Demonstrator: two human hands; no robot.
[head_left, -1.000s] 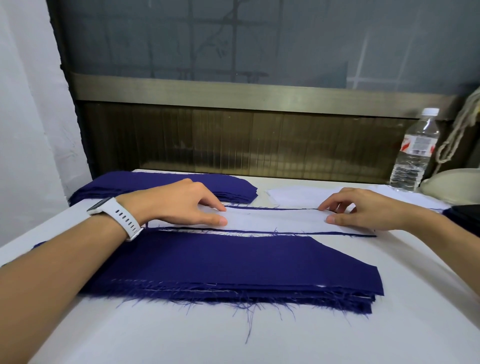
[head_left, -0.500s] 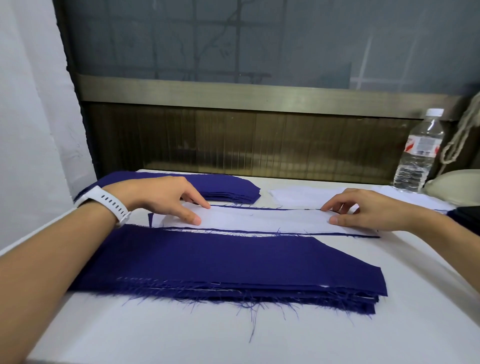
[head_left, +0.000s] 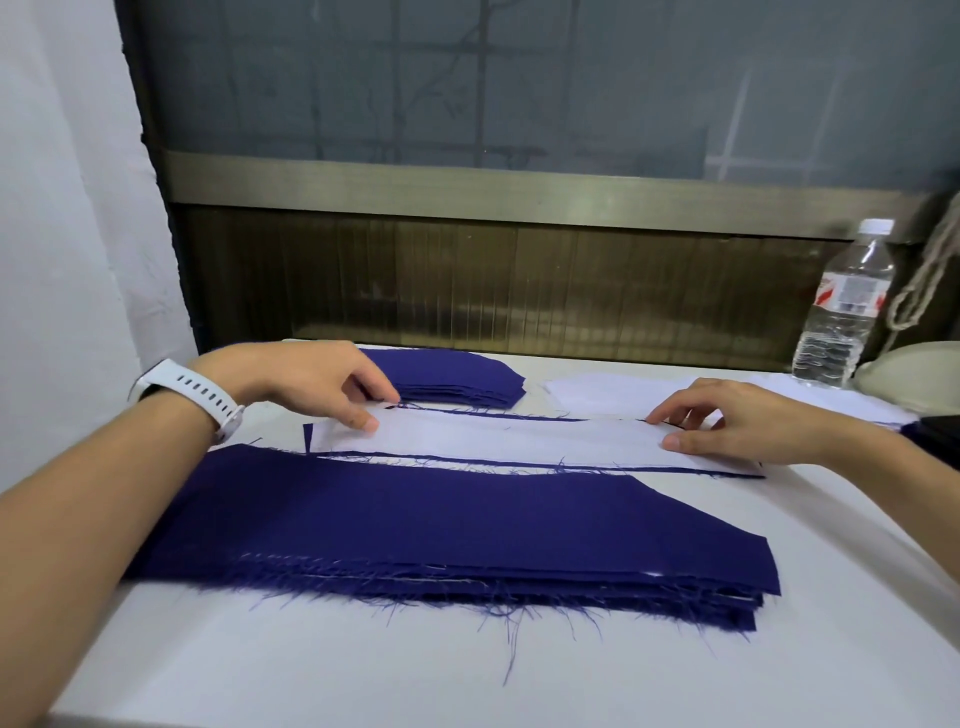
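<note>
A long white strip (head_left: 509, 439) lies on a narrow navy piece (head_left: 467, 460), whose thin edges show along both long sides. My left hand (head_left: 306, 382), with a white watch at the wrist, touches the strip's left end with thumb and fingertips. My right hand (head_left: 748, 426) rests its thumb and fingertips on the strip's right end. Neither hand lifts the strip. In front of the strip sits a frayed stack of navy fabric pieces (head_left: 441, 525).
A second navy stack (head_left: 452, 379) lies at the back, with white pieces (head_left: 597, 395) to its right. A water bottle (head_left: 844, 312) stands at the back right beside a cream object (head_left: 914, 374) and a hanging rope (head_left: 930, 280). The white table (head_left: 363, 675) ends at a wall panel.
My left hand has slid leftward along the white strip to its left end. My right hand has stayed at the right end.
</note>
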